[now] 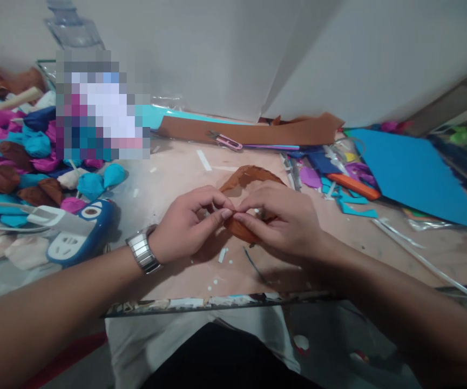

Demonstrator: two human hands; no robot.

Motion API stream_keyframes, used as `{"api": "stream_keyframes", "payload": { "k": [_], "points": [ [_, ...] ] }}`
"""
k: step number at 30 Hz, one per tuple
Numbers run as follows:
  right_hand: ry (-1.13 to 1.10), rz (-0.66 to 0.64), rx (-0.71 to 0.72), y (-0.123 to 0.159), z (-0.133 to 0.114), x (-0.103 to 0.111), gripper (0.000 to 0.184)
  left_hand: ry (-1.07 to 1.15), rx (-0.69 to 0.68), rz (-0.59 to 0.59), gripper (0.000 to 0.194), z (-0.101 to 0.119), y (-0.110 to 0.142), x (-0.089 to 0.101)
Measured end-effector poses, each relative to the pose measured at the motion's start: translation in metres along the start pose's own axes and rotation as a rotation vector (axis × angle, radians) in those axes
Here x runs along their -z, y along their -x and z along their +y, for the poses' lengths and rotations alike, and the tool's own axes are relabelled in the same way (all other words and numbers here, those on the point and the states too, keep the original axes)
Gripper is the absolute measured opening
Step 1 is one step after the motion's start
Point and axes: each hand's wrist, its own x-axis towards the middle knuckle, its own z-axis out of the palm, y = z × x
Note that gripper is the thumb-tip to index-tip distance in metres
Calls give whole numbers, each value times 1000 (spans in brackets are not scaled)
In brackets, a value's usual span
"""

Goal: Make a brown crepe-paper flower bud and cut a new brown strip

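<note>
- Left hand [184,221] and right hand [282,219] both pinching brown paper [249,175], mid-table [176,173].
- Partly curled; shaping unfinished.
- Finished paper pieces [22,156] heaped at left edge.

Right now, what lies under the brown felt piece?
Both hands, left hand and right hand, pinch the brown felt piece; beneath shows pinkish table. Anything directly below is covered.
</note>
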Motion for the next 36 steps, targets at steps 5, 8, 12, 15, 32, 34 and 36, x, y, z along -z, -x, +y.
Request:
{"api": "stream_keyframes", "payload": {
  "k": [5, 8, 12, 15, 32, 34, 36],
  "points": [
    [-6, 9, -16, 1, 2, -1, 6, -13, 15, 67, 10, 1, 1, -1],
    [-15, 11, 1, 0, 2, -1, 7, -26, 33, 84, 8, 3, 1, -2],
    [-12, -24, 25, -1, 0, 0, 16, -47, 71, 71, 10, 3, 1, 0],
    [4, -18, 55, -1, -2, 1, 20, -52, 100, 54, 12, 2, 1, 1],
    [43, 3, -60, 0, -5, 2, 9, -121, 96, -61, 9, 0, 3, -4],
    [50, 3, -51, -1, -5, 2, 9, -136, 94, -74, 11, 0, 3, -5],
    [55, 4, -48, -1, -6, 2, 9, -145, 104, -82, 13, 1, 3, -5]
  ]
}}
